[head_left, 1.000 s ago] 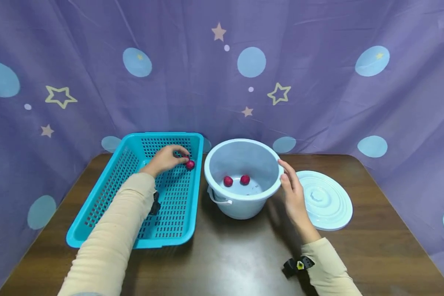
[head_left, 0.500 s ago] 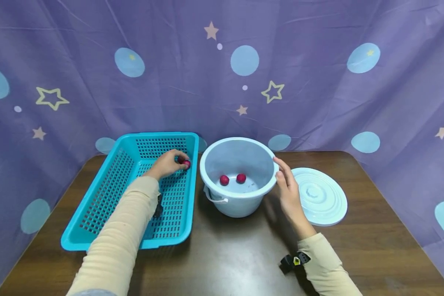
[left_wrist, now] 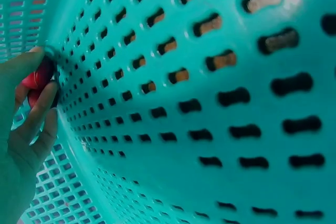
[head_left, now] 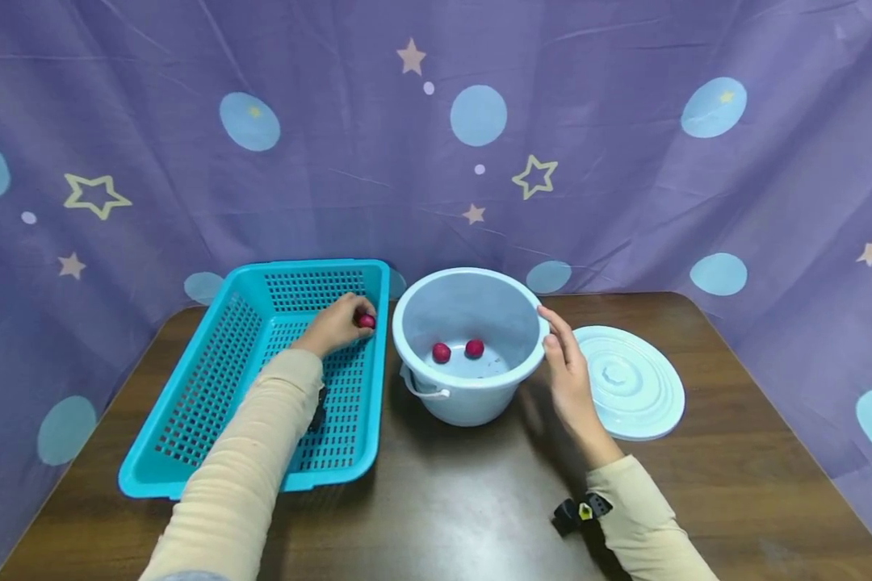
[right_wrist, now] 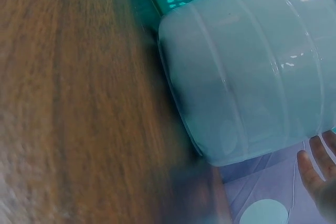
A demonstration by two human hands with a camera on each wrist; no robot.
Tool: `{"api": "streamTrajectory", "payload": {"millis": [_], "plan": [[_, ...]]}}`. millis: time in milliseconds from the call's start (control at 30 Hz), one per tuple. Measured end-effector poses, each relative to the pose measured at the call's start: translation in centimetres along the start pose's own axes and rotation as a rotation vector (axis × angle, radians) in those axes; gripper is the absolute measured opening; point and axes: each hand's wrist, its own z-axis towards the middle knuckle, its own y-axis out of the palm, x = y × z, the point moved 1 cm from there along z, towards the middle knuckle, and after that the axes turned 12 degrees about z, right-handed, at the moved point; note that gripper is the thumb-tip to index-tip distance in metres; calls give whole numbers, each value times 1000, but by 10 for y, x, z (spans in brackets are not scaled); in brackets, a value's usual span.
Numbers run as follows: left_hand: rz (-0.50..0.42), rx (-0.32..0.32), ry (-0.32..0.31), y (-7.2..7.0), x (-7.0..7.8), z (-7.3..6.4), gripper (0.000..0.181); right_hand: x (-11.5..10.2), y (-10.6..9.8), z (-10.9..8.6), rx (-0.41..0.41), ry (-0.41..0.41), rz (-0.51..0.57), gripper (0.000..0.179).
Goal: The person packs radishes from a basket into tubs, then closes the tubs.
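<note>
Inside the turquoise basket (head_left: 378, 387), my left hand (head_left: 337, 324) is at the right wall near the far corner. Its thumb and fingers pinch small round red fruits that look like plums; one red fruit (head_left: 366, 321) shows in the head view. The left wrist view shows two, an upper fruit (left_wrist: 39, 75) and a lower fruit (left_wrist: 34, 98), partly covered by fingers. My right hand (head_left: 570, 375) touches the right rim of the pale blue bucket (head_left: 468, 403) with nearly straight fingers. Two more red fruits, a left one (head_left: 441, 353) and a right one (head_left: 474, 349), lie on the bucket's floor.
A pale blue round lid (head_left: 628, 383) lies flat on the brown wooden table (head_left: 465, 516), right of the bucket. The bucket's handle (head_left: 425, 389) hangs down at its left front. A purple curtain (head_left: 589, 202) with stars and dots hangs behind the table.
My left hand has closed in on the red fruit by the basket's right wall and now covers more of it. My right hand stays at the bucket's rim. The head view has shifted slightly.
</note>
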Motion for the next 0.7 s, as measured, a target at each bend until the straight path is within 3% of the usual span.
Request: {"api": "streamTrajectory", "payload": {"millis": [133, 367, 700], "plan": [[9, 2, 10, -3, 5, -1, 21, -2, -2, -1, 0, 1, -16, 39], [-116, 1, 34, -18, 9, -6, 20, -4, -2, -1, 10, -5, -26, 39], [-210, -43, 51, -57, 15, -36, 19, 1, 0, 0, 6, -16, -26, 40]]}}
